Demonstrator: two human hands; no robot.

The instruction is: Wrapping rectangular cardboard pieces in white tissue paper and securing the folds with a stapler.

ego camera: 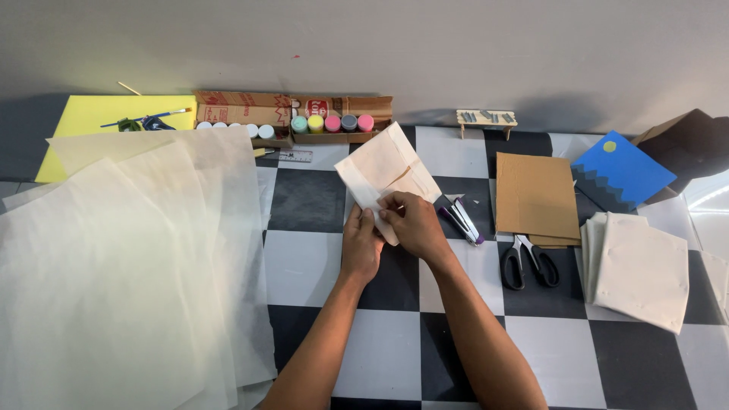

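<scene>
Checkered floor point(304, 266) w/ paper sheets point(129, 258), scissors point(529, 262), stapler point(458, 218), cardboard point(535, 196).

The floor point(304, 266) is a black-and-white checkerboard. The folded paper point(383, 171) is cream white; the large tissue sheets point(129, 266) are translucent white. The foam sheet point(99, 114) is bright yellow, the cardboard point(535, 196) brown, the card point(619, 171) blue with a yellow dot, the scissors point(529, 262) black-handled, and the paint pots point(332, 123) green, yellow, pink and grey.

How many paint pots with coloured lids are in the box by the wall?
5 in the open cardboard box, in a row left to right: green, yellow, pink, grey, pink. More may sit hidden.
</scene>
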